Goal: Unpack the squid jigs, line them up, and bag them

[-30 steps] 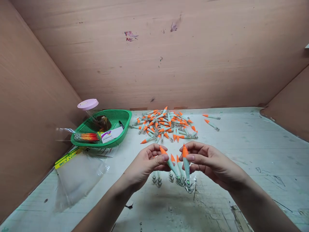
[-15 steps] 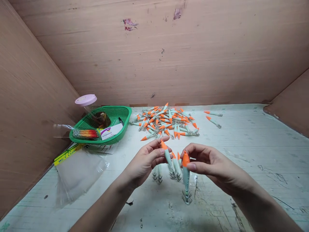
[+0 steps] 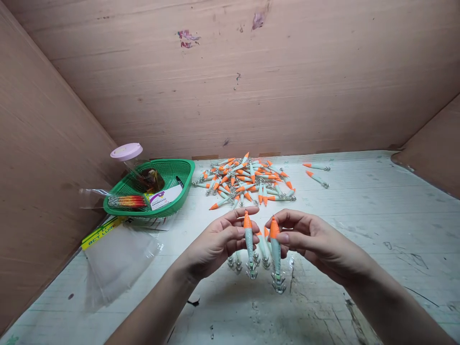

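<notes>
My left hand [image 3: 224,235] pinches a squid jig [image 3: 249,242] with an orange nose and a pale green body, hook crown hanging down. Another squid jig [image 3: 275,247] of the same kind hangs from the fingers of my right hand [image 3: 309,239], slightly nearer to me. The two jigs are side by side, a small gap apart. Below and behind them, several more jigs [image 3: 265,258] lie in a row on the table, partly hidden by my hands. Farther back is a heaped pile of jigs [image 3: 247,179].
At left a green basket [image 3: 189,179] holds a lidded jar [image 3: 153,178], a packet of red-yellow jigs [image 3: 127,201] and a printed card [image 3: 167,196]. Clear plastic bags [image 3: 120,261] with a yellow header lie before it. Two loose jigs [image 3: 317,179] are at back right. Wooden panels [image 3: 230,96] enclose the table.
The jig in my left hand has swung from slanted to nearly upright and come lower and nearer. My right hand's jig has risen slightly, and its hooks have turned. The view has shifted slightly.
</notes>
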`<state>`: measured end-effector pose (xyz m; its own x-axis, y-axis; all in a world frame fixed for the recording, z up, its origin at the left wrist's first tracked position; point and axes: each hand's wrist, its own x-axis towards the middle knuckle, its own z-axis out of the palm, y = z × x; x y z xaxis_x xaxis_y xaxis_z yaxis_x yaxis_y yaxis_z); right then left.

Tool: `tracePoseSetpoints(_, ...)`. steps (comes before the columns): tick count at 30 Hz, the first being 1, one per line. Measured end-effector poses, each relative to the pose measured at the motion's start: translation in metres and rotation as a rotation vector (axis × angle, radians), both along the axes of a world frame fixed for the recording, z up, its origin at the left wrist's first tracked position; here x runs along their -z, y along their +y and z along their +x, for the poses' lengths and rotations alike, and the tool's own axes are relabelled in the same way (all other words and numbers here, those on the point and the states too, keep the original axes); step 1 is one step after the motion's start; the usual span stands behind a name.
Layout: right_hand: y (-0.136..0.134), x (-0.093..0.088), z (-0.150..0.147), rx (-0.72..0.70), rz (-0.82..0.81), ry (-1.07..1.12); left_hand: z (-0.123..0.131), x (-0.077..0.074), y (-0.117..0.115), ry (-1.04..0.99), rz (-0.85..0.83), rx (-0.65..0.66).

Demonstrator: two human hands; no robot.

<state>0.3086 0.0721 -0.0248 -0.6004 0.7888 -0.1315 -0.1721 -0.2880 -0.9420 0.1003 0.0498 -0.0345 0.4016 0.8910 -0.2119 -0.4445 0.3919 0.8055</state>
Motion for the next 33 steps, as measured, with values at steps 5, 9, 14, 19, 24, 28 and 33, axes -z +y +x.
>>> tracePoseSetpoints(5, -0.0022, 0.001, -0.0004, -0.024, 0.016, -0.007, -0.0006, 0.0016, -0.0007, -0.017, 0.003, 0.039)
tracePoseSetpoints(9, -0.0046, -0.0018, -0.0013, -0.05, 0.032, -0.018, 0.0005, 0.0009, -0.0012, 0.016, 0.006, 0.043)
tracePoseSetpoints(14, -0.0067, -0.0045, -0.0007, -0.045, 0.044, -0.02, 0.0006, 0.0008, -0.0005, 0.041, 0.014, 0.067)
tracePoseSetpoints(19, -0.0082, -0.0044, 0.0001, -0.041, 0.036, -0.014, 0.0002, 0.0017, 0.0006, 0.035, -0.021, 0.047)
tracePoseSetpoints(24, -0.0082, -0.0055, -0.0012, -0.036, 0.03, -0.02, -0.0002, 0.0001, 0.0007, 0.039, -0.028, 0.075)
tracePoseSetpoints(28, -0.0084, -0.0068, -0.0019, -0.03, 0.032, -0.025, -0.0004, -0.0008, 0.0004, 0.04, -0.022, 0.079)
tracePoseSetpoints(33, -0.009, -0.007, -0.001, -0.055, 0.032, -0.012, -0.0009, 0.0, 0.0005, 0.031, -0.012, 0.084)
